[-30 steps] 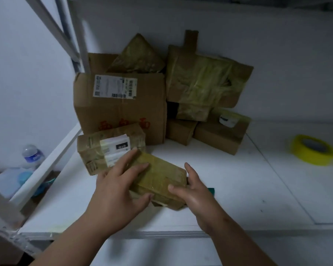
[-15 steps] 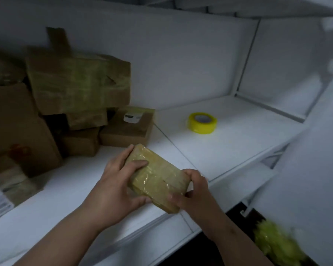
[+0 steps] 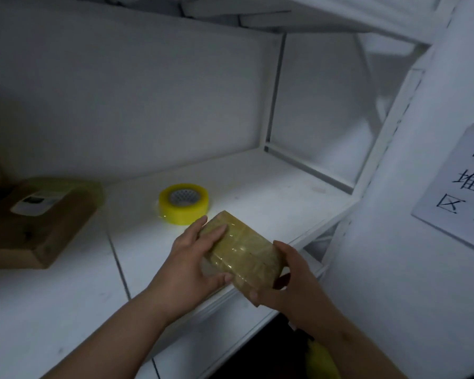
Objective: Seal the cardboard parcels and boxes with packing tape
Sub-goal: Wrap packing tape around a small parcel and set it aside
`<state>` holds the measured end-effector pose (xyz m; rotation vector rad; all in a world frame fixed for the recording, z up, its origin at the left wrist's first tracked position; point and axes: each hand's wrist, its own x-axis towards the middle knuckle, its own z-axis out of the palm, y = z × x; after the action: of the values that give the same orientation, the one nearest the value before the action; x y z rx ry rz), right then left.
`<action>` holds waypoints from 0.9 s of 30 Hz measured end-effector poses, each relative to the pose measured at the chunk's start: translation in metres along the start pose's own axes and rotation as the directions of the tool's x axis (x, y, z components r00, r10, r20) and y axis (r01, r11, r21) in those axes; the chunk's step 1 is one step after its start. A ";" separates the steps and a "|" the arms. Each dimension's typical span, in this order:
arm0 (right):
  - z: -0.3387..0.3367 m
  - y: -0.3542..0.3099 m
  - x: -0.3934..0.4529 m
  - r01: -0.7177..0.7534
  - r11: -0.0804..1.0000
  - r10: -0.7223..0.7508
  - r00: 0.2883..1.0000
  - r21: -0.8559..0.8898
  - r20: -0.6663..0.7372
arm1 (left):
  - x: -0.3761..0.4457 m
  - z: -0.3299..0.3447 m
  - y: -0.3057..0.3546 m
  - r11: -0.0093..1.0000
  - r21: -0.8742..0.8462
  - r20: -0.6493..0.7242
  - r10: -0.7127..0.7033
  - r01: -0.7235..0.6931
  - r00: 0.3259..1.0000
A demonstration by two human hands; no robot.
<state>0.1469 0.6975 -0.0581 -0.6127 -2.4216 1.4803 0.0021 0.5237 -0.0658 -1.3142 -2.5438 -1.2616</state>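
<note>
Small tape-wrapped parcel held over the shelf edge near tape roll, left hand and right hand gripping opposite ends; likely light, stiff, glossy-slick, so hold the corners.

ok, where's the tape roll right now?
Head view, centre: the yellow tape roll lies flat on the white shelf, just behind the left hand and the held parcel.

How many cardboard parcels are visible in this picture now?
2. One tape-wrapped parcel is held between the left hand and right hand over the shelf edge. One brown box lies at far left, partly cropped; others may be outside the view.
</note>
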 end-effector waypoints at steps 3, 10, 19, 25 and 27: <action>-0.027 0.017 0.037 -0.049 0.999 0.049 0.998 0.002 -0.029 | 0.036 0.035 0.006 0.994 0.068 -0.061 -0.079 0.083 0.995; -0.071 0.043 0.140 -0.120 0.993 0.119 0.984 -0.001 -0.132 | 0.139 0.099 0.005 0.989 0.013 0.023 -0.148 0.148 0.989; -0.115 0.068 0.266 -0.213 0.976 0.201 0.965 -0.052 -0.167 | 0.269 0.154 -0.003 0.911 -0.134 0.413 -0.307 0.391 0.857; -0.126 0.086 0.327 -0.229 0.973 0.231 0.969 0.028 -0.088 | 0.314 0.172 -0.003 0.940 -0.001 0.420 -0.310 0.342 0.853; -0.131 0.085 0.343 -0.203 0.979 0.202 0.975 -0.009 -0.095 | 0.325 0.176 -0.003 0.961 0.045 0.428 -0.265 0.272 0.864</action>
<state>-0.0830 0.9951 -0.0788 -0.9364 -2.3626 1.4681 -0.1524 0.8596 -0.0729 -1.4163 -3.1241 -1.1309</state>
